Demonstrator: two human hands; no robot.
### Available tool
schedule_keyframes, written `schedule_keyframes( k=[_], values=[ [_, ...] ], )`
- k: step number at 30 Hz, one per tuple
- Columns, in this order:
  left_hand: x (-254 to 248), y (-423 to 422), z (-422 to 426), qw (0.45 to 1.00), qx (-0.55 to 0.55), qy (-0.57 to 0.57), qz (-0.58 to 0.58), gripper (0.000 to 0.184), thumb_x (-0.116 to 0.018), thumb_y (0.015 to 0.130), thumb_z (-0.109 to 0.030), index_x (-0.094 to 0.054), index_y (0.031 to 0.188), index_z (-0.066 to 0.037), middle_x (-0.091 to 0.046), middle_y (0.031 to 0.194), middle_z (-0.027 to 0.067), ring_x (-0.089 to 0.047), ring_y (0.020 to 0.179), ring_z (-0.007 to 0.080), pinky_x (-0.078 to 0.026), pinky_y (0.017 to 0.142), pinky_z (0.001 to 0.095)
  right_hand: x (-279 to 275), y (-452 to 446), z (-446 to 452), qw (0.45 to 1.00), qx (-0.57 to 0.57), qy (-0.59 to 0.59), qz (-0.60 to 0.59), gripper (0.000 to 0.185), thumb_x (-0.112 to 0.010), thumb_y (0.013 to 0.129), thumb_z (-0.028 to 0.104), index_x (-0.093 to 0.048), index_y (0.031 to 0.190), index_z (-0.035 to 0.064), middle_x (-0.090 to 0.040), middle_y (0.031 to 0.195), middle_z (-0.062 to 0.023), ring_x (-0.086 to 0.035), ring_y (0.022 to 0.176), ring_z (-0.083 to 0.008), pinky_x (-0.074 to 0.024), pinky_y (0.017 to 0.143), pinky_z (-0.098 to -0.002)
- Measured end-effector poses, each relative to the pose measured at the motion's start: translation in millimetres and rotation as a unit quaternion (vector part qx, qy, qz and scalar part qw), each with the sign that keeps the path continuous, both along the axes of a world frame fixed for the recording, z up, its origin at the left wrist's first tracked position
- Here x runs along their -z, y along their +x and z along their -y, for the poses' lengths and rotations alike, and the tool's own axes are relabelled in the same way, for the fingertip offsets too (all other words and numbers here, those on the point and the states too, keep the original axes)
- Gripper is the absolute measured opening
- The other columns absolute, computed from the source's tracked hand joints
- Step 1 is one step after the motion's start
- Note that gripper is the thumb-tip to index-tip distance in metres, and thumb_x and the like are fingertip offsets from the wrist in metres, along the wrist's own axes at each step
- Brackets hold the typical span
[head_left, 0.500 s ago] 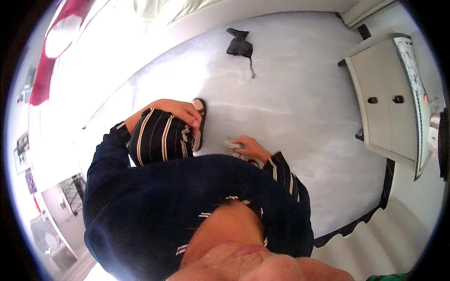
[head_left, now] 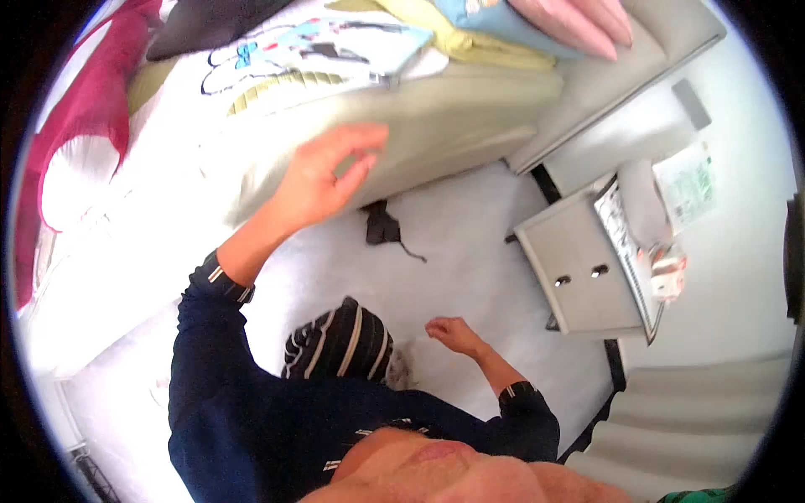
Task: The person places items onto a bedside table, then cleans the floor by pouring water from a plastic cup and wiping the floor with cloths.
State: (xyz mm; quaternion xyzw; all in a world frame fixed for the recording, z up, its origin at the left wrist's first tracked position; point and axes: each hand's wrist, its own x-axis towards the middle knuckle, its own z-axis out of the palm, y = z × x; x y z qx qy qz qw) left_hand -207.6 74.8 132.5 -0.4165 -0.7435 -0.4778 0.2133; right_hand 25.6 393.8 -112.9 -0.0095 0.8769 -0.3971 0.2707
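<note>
My left hand (head_left: 323,172) is raised in front of the side of the bed (head_left: 470,117). Its thumb and fingers are apart, and nothing is in them. Lower down, over the grey floor (head_left: 478,251), is my right hand (head_left: 455,334), with its fingers loosely bent. I see nothing held in it. My bent knee in black striped trousers (head_left: 348,339) lies between the two arms. Beside the knee is a blurred greyish thing (head_left: 402,366) whose kind I cannot make out. A black cloth item with a thin strap (head_left: 384,226) lies on the floor by the bed.
On the bed are a printed light-blue cloth (head_left: 369,46), a yellow-green cloth (head_left: 470,38) and pink pillows (head_left: 579,25). A dark red cloth (head_left: 84,117) hangs at the left. A bedside cabinet (head_left: 583,268) stands at the right, near a pale curtain (head_left: 696,411).
My view has tilted up toward the bed. My left hand has left the knee and risen. My right hand has moved forward, away from the pale thing it was touching near the floor.
</note>
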Motion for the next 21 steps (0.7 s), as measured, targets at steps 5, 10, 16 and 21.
schedule_keyframes(
  k=[5,10,16,21],
  values=[
    [-57,-79,27,0.954,-0.262,-0.010,-0.147,0.057,-0.074,0.076,-0.017,-0.052,0.127,-0.005,-0.053,0.131,0.0169,-0.049,0.122,0.0333,-0.038,0.102,0.0394,-108,-149,-10,0.945,0.206,-0.224,-0.115,0.033,-0.051,0.097,0.030,-0.062,0.106,0.0004,-0.067,0.094,-0.0061,-0.063,0.084,-0.0144,-0.0513,0.075,-0.0319],
    [-40,-91,9,0.923,-0.308,-0.171,-0.154,0.076,-0.080,0.068,-0.027,-0.045,0.132,-0.004,-0.046,0.136,0.0173,-0.042,0.127,0.0331,-0.035,0.101,0.0446,-236,-258,60,0.853,0.217,-0.441,-0.174,0.040,-0.050,0.097,0.035,-0.054,0.119,0.0014,-0.063,0.105,-0.0118,-0.063,0.088,-0.0175,-0.0503,0.073,-0.0289],
    [-24,-53,6,0.968,-0.143,-0.002,0.205,0.054,-0.076,0.078,-0.032,-0.051,0.115,-0.001,-0.055,0.117,0.0146,-0.055,0.112,0.0256,-0.049,0.084,0.0391,-258,-318,104,0.865,0.236,-0.385,-0.218,0.047,-0.047,0.096,0.044,-0.053,0.118,0.0034,-0.062,0.106,-0.0106,-0.061,0.088,-0.0186,-0.0483,0.075,-0.0305],
    [-13,-90,-11,0.755,0.122,0.342,0.547,0.054,-0.058,0.092,-0.042,-0.047,0.116,0.004,-0.055,0.111,0.0185,-0.059,0.105,0.0286,-0.053,0.086,0.0441,-273,-406,104,0.818,0.286,-0.416,-0.277,0.040,-0.057,0.092,0.038,-0.055,0.111,0.0040,-0.061,0.098,-0.0068,-0.059,0.081,-0.0150,-0.0470,0.067,-0.0288]
  ],
)
